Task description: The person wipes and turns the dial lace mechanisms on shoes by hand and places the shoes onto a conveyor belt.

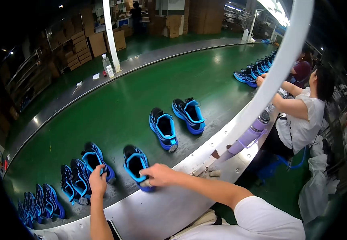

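My left hand (98,181) pinches the collar of a black and blue sneaker (94,152) on the green conveyor belt. To its right, another black and blue sneaker (131,153) stands upright, its heel held in my right hand (160,175). Something beige covers some of my right fingertips. Just left of my left hand stand two matching sneakers (76,172) side by side. Farther along on the right is a pair made up of one sneaker (162,127) and a second sneaker (189,116), both touched by neither hand.
More sneakers (41,202) stand in a row at lower left. A metal ledge (149,216) borders the belt on my side, with a lilac bottle (248,138) on it. At right, a co-worker (301,112) handles a row of sneakers (257,70). A white curved post (279,72) crosses the view.
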The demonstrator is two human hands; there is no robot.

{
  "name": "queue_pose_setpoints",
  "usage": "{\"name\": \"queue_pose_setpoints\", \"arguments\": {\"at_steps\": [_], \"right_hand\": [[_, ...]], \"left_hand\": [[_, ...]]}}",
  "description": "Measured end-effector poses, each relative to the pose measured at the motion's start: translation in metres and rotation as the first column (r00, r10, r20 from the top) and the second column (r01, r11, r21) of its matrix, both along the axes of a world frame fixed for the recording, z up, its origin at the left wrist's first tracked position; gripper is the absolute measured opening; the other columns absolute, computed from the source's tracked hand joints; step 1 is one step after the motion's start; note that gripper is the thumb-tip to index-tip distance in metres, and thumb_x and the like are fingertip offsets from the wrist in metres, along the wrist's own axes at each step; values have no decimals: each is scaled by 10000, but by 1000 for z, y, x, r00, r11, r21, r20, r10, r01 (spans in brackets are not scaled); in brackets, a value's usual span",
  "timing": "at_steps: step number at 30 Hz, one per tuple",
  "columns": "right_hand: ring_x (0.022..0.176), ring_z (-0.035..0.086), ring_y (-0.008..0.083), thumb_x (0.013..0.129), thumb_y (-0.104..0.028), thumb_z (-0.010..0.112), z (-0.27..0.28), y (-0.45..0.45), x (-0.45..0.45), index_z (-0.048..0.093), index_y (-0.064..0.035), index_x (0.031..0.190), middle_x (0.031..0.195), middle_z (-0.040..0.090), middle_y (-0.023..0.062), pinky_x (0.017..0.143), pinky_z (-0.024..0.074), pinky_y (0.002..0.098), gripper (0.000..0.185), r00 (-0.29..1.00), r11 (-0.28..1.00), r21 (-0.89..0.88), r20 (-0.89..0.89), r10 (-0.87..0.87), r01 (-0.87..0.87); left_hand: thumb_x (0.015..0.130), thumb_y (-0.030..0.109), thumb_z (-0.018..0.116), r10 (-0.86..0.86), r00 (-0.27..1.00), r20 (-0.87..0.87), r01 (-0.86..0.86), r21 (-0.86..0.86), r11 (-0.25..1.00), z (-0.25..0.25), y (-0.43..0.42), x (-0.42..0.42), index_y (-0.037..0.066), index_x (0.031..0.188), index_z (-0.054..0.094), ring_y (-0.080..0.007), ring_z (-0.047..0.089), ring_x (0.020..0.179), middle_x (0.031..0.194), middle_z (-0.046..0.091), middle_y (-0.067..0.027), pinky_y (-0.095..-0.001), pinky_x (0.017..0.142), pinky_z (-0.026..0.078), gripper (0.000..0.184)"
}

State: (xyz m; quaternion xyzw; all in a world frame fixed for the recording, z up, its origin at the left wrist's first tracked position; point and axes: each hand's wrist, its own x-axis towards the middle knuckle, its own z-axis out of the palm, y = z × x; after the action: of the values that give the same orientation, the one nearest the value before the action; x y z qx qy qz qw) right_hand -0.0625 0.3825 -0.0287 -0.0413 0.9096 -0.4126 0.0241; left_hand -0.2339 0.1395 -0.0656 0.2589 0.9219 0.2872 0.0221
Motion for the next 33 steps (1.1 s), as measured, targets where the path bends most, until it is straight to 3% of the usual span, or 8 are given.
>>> {"name": "queue_pose_setpoints", "arguments": {"at_steps": [5,10,11,16,18,20,24,33], "right_hand": [[582,541,215,809,-318,681,21,0,91,624,-122,948,651,564,87,560,414,347,247,971,941,-318,166,174,-114],[580,526,288,709,-112,607,-5,-27,174,605,-97,884,626,531,107,556,405,396,176,948,886,-354,1,319,-298],[780,600,327,712,-66,566,-2,-27,183,632,-109,1049,835,624,148,669,462,402,347,871,901,-256,264,414,-351],[789,595,310,767,-131,625,44,-2,180,604,-103,1178,832,608,156,717,468,385,413,871,895,-303,270,411,-328],[845,588,290,754,-165,681,84,6,167,556,-122,1256,914,594,148,735,474,368,519,912,945,-252,300,280,-208],[919,562,280,707,-152,725,67,3,160,503,-158,1304,1023,549,130,743,479,360,637,991,991,19,-13,136,-136],[1008,516,286,631,-69,762,28,-21,139,422,-200,1351,1173,459,110,757,487,380,807,923,961,219,-305,233,-170],[897,555,268,648,-81,709,10,-27,143,548,-89,1150,1060,540,105,750,499,365,528,939,962,230,-271,211,-149]], "left_hand": [[760,99,670,-111,979,-173,132,113,985,52,-8,130,45,1022,587,-322,654,725,804,652,-175,-381,663,500,280],[812,292,674,-105,971,217,137,-135,981,62,-28,284,97,1058,616,-401,596,822,888,638,-197,-459,703,475,319],[796,295,688,-102,967,233,123,-76,990,63,-26,303,99,1046,621,-410,590,811,886,633,-197,-471,689,467,324],[782,171,706,-156,859,487,81,172,982,80,-49,305,27,995,660,-297,608,715,799,631,-157,-375,658,480,262],[764,138,714,55,936,349,-108,135,985,94,-55,298,28,1003,658,-244,581,764,881,627,-138,-338,694,473,269],[748,128,710,160,987,2,-159,84,984,88,-53,285,53,1156,597,-277,554,917,1088,586,-163,-364,809,454,430],[755,104,675,-228,971,-66,234,101,967,97,-11,261,85,1244,552,-349,517,1083,1197,541,-175,-422,924,421,505],[675,6,607,-243,970,-17,241,-76,967,77,-4,285,82,1048,657,-363,557,996,1194,559,-167,-431,857,456,384]]}}
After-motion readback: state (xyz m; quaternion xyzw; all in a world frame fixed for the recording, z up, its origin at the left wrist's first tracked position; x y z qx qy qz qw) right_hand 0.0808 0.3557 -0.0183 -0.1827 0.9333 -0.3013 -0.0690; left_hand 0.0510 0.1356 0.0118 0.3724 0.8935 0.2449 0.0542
